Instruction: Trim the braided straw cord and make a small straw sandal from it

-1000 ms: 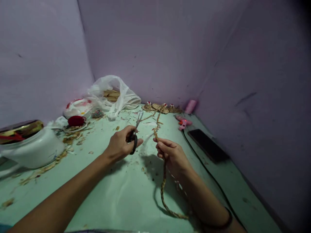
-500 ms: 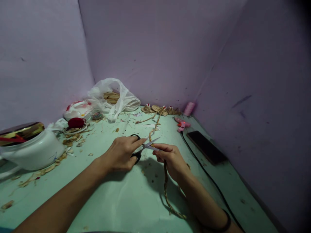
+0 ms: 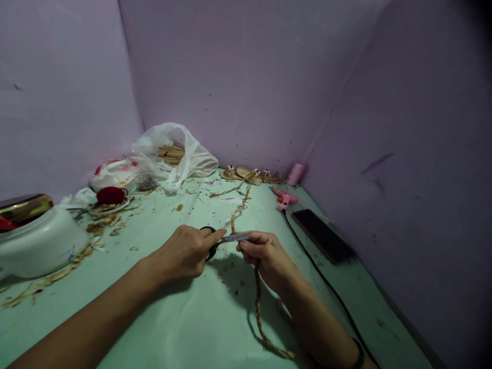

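Observation:
My left hand (image 3: 188, 251) grips black-handled scissors (image 3: 235, 237), its fingers in the loops. The blades look nearly closed and point right, across a brown braided cord at my right fingertips. My right hand (image 3: 267, 256) pinches that cord (image 3: 258, 292); one stretch hangs below the hand and curls onto the table. Beyond the blades the cord (image 3: 238, 212) runs toward small woven straw pieces (image 3: 251, 176) with red and white trims at the wall. Whether the cord is cut through cannot be seen.
On the right lie a pink glue gun (image 3: 285, 198) with a black cable, a dark phone (image 3: 323, 234) and a pink thread spool (image 3: 295, 174). At left stand a white pot (image 3: 42, 246), a red pincushion-like item (image 3: 111, 195) and fibre scraps. Behind is a plastic bag (image 3: 196, 159) of straw strips.
The scissor blades have come together at the cord; they were spread apart before. The view has shifted slightly, and my right hand keeps its pinch.

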Available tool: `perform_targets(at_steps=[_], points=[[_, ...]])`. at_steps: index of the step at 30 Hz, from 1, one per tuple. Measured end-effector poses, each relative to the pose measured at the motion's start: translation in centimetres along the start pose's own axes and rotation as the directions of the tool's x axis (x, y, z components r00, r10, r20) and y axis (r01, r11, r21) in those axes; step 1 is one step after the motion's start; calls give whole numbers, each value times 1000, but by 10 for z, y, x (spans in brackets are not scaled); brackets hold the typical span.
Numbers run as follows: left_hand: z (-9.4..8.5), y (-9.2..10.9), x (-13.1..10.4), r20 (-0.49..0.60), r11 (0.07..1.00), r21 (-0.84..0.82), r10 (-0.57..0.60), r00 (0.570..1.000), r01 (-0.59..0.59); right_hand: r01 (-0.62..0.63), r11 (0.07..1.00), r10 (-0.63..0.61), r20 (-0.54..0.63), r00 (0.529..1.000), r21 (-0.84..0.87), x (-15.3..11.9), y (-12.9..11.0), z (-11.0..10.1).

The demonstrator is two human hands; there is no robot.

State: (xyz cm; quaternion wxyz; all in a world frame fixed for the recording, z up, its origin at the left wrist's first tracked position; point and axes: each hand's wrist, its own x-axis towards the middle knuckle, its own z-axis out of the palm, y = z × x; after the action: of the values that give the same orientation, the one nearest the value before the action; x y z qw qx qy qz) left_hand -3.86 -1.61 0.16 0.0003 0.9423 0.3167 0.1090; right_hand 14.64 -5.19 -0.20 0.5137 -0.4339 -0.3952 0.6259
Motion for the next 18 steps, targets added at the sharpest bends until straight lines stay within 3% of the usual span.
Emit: perform_targets(at_steps=[4, 8, 12, 15, 18], points=[[1, 1, 1, -82, 934, -350, -111, 990, 76, -25, 998, 28, -56, 998, 58, 0, 0, 1], [2, -3, 3, -172, 831, -510, -352, 920, 222, -27, 998, 32, -93, 995, 55, -1, -1, 4], [1, -4, 2, -183, 859, -417, -400, 898, 297, 46, 997, -56, -144, 988, -69, -1, -1, 4], [-3, -2, 0, -185, 929, -276, -305, 934, 248, 128, 964, -170, -169, 971, -232, 1, 0, 1], [-7, 0, -1, -147, 978, -127, -183, 972, 165, 200, 910, -256, -112, 960, -364, 5, 2, -4]])
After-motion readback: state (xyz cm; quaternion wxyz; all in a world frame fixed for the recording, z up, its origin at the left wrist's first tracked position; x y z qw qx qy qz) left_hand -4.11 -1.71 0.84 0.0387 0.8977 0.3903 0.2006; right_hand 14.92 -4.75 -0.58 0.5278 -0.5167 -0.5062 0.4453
